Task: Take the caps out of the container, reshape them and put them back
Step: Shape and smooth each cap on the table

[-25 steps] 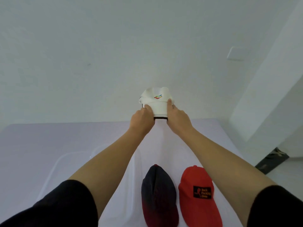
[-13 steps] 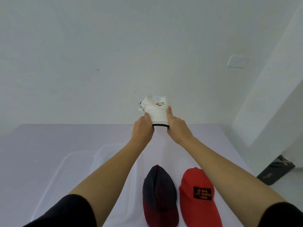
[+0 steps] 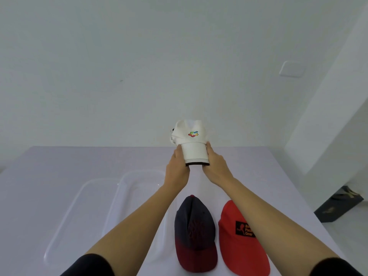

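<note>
A white cap (image 3: 191, 140) with a small multicoloured logo is held up in the air over the far part of the table. My left hand (image 3: 177, 170) grips the left edge of its visor and my right hand (image 3: 216, 166) grips the right edge, bending the visor between them. On the table near me lie a dark navy cap with a dark red visor (image 3: 194, 234) and, to its right, a red cap with a black patch (image 3: 239, 236). A clear plastic container (image 3: 127, 176) sits to the left, partly under my left forearm.
A clear lid or second tray (image 3: 79, 196) lies left of the container on the pale table (image 3: 59, 162). The table's right edge drops off to the floor, where a dark bag (image 3: 338, 204) stands. A white wall stands behind the table.
Both hands with the white cap have come a little lower and nearer to me. The cap has tipped so its logo faces me more squarely. The two caps on the table stayed put.
</note>
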Action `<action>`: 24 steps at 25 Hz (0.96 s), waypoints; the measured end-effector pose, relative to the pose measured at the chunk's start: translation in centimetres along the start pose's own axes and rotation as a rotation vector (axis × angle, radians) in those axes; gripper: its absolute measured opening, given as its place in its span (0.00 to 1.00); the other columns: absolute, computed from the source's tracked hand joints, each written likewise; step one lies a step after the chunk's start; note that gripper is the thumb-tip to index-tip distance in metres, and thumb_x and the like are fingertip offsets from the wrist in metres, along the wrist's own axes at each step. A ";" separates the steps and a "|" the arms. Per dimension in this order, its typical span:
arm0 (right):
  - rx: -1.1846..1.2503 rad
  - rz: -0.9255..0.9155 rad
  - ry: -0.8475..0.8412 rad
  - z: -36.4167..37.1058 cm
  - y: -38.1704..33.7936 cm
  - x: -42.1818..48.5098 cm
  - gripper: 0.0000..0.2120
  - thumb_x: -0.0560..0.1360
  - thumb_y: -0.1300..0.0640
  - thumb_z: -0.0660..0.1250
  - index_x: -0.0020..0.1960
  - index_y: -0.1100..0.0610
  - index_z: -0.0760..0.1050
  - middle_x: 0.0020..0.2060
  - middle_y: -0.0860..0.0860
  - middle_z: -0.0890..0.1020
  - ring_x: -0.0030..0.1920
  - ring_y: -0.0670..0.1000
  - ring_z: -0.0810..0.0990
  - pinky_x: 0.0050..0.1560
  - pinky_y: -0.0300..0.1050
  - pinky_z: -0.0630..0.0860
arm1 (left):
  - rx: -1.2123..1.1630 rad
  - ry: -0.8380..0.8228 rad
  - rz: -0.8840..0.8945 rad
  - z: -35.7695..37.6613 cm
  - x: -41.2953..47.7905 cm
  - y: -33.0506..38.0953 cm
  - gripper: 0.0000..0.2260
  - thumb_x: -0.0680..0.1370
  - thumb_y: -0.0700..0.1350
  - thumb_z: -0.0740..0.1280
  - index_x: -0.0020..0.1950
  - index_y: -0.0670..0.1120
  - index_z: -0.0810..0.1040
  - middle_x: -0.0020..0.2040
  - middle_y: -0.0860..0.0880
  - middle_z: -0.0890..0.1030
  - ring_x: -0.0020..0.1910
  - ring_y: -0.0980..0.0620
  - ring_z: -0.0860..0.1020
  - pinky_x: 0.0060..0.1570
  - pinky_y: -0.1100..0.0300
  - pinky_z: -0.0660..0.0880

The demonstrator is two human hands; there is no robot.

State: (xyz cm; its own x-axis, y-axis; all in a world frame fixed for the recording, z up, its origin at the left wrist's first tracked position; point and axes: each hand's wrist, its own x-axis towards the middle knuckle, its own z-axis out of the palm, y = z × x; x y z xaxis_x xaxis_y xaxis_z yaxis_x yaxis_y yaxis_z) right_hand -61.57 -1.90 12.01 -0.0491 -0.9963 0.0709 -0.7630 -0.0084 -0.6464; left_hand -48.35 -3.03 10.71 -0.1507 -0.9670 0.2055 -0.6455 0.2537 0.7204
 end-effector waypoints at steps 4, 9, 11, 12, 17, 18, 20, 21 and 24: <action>0.428 0.002 0.004 1.4 -0.1 -1.6 0.33 0.80 0.60 0.56 0.76 0.49 0.40 0.68 0.45 0.64 0.65 0.44 0.65 0.62 0.38 0.62 | -0.487 -0.041 -0.066 0.6 -1.0 0.4 0.20 0.84 0.46 0.46 0.66 0.73 0.51 0.66 0.58 0.71 0.62 0.64 0.71 0.51 0.82 0.64; 0.798 0.043 0.070 2.2 -1.6 -2.4 0.29 0.81 0.61 0.55 0.76 0.51 0.45 0.68 0.41 0.59 0.66 0.38 0.59 0.63 0.30 0.59 | -0.712 -0.132 -0.097 0.8 -1.4 1.4 0.30 0.75 0.69 0.48 0.75 0.60 0.57 0.72 0.59 0.68 0.71 0.63 0.65 0.71 0.61 0.60; 0.800 0.042 0.056 2.4 -1.6 -2.7 0.30 0.81 0.61 0.56 0.76 0.50 0.45 0.67 0.40 0.59 0.66 0.38 0.59 0.61 0.29 0.60 | -0.725 -0.128 -0.097 0.8 -1.7 1.5 0.25 0.79 0.65 0.47 0.74 0.60 0.59 0.71 0.60 0.68 0.67 0.70 0.66 0.69 0.68 0.62; 0.801 0.031 0.058 2.5 -1.5 -2.8 0.31 0.80 0.61 0.57 0.76 0.50 0.44 0.68 0.40 0.58 0.66 0.38 0.59 0.62 0.30 0.60 | -0.732 -0.118 -0.107 1.0 -1.8 1.5 0.21 0.81 0.60 0.46 0.73 0.60 0.60 0.69 0.61 0.69 0.64 0.74 0.66 0.65 0.74 0.63; 0.796 0.016 0.047 4.0 -0.8 -3.1 0.30 0.80 0.61 0.57 0.76 0.49 0.46 0.69 0.40 0.56 0.68 0.38 0.57 0.61 0.25 0.60 | -0.752 -0.105 -0.125 1.5 -2.8 0.9 0.20 0.83 0.53 0.46 0.76 0.56 0.58 0.69 0.60 0.69 0.65 0.70 0.67 0.64 0.75 0.64; 0.770 0.002 0.050 4.3 -0.2 -3.3 0.31 0.80 0.63 0.57 0.76 0.49 0.46 0.69 0.40 0.56 0.68 0.39 0.57 0.60 0.22 0.61 | -0.731 -0.111 -0.115 1.7 -3.1 0.4 0.19 0.84 0.51 0.47 0.75 0.58 0.58 0.69 0.60 0.70 0.64 0.72 0.68 0.65 0.73 0.64; 0.663 -0.059 0.074 4.8 1.7 -3.8 0.32 0.79 0.67 0.59 0.74 0.45 0.50 0.72 0.44 0.56 0.70 0.43 0.60 0.65 0.27 0.63 | -0.615 -0.149 -0.121 1.5 -3.6 -0.7 0.18 0.84 0.44 0.50 0.70 0.62 0.57 0.63 0.64 0.70 0.55 0.79 0.69 0.57 0.80 0.66; 0.577 -0.098 0.080 5.1 2.9 -4.3 0.34 0.78 0.68 0.59 0.74 0.42 0.52 0.74 0.47 0.56 0.71 0.45 0.61 0.68 0.32 0.63 | -0.531 -0.197 -0.128 1.1 -4.0 -1.1 0.22 0.83 0.40 0.53 0.70 0.61 0.54 0.65 0.64 0.67 0.56 0.78 0.68 0.54 0.82 0.64; 0.338 -0.180 0.087 5.1 6.2 -5.7 0.38 0.74 0.68 0.60 0.75 0.39 0.51 0.77 0.50 0.49 0.75 0.46 0.55 0.69 0.30 0.59 | -0.310 -0.416 -0.122 0.0 -3.6 -4.6 0.38 0.74 0.30 0.58 0.77 0.53 0.45 0.76 0.58 0.53 0.73 0.59 0.57 0.69 0.67 0.61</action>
State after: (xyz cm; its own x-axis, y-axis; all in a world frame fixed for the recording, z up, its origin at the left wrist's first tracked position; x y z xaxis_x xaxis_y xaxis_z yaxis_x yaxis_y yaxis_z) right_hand -62.73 3.27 3.75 0.0001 -0.9654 0.2609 -0.5100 -0.2244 -0.8304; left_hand -44.81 -0.73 6.70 -0.4134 -0.9017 -0.1266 -0.4351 0.0735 0.8974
